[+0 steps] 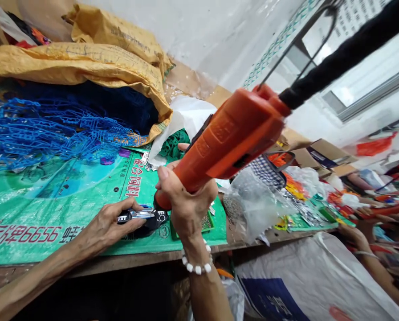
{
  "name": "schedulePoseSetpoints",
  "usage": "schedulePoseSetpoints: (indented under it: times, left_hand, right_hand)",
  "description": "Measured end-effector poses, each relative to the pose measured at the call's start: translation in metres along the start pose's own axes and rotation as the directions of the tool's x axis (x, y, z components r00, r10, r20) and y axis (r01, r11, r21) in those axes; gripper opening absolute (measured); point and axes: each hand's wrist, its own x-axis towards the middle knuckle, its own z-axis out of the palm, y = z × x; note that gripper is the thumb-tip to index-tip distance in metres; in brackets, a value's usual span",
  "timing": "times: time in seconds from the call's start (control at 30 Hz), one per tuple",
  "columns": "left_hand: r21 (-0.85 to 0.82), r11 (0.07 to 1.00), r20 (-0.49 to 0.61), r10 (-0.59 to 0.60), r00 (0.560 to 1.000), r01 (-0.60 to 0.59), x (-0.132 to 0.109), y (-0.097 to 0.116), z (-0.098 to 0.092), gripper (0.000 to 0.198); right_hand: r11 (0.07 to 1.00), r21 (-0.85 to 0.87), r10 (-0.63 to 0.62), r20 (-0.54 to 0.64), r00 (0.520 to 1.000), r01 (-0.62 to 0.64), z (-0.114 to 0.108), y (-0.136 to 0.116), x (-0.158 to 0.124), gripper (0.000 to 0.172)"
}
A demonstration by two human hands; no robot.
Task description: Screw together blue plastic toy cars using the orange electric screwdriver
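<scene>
Gripping the orange power screwdriver [233, 138] low on its body, our right hand [186, 200] has its fingers clamped round the tool, thumb up along the near side. The tool slants up and away from the hand, a black cable sleeve [339, 53] running from its top end towards the upper right. Its tip end points down at a small black and silver part [142, 216] that lies on the green woven sheet [52, 200], just left of the tool's lower end. Whether the tip touches the part we cannot tell, since our hand hides it.

Our left hand [109, 225] rests on the sheet to the left of the tool, its fingers pinched together on that part, holding it flat. A white bead bracelet [196, 265] sits on our right wrist, below the tool.

The sheet covers the tabletop [136, 261], whose wooden edge shows beneath it. Far left of the tool lies a heap of blue plastic frames [46, 133], with yellow sacks [86, 58] above them. Behind the tool we see white plastic [186, 116] and green cloth [173, 145]. To the right of the tool sits a clear bag [253, 200], and beyond it mixed coloured parts [303, 196]. Another person's hand [353, 236] shows well right of the tool.
</scene>
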Motion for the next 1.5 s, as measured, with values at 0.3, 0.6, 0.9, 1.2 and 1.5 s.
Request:
schedulePoseSetpoints:
  times: [0.3,0.6,0.9,1.2,1.5]
  left_hand:
    - [-0.037,0.996,-0.058,-0.087,0.995,0.085,-0.004,-0.004,0.005,0.042]
    - [0.039,0.993,-0.057,-0.108,0.993,0.11,-0.006,-0.008,-0.001,0.045]
    - [0.03,0.984,-0.046,-0.175,0.983,0.177,-0.007,-0.004,0.001,0.036]
    - [0.074,0.974,0.097,-0.22,0.971,0.213,-0.005,0.007,-0.009,0.039]
    - [0.088,0.983,0.054,-0.166,0.985,0.16,-0.005,0.008,-0.009,0.038]
  right_hand:
    - [0.994,0.109,0.049,-0.25,0.967,-0.022,-0.054,0.027,0.019,0.052]
    - [0.998,0.037,0.066,-0.285,0.956,-0.058,-0.048,0.059,0.013,0.044]
    - [0.997,-0.01,0.072,-0.275,0.959,-0.078,-0.044,0.074,0.014,0.036]
    - [0.996,-0.033,0.066,-0.274,0.959,-0.078,-0.045,0.072,0.015,0.038]
    - [0.997,-0.028,0.064,-0.277,0.959,-0.075,-0.044,0.075,0.017,0.045]
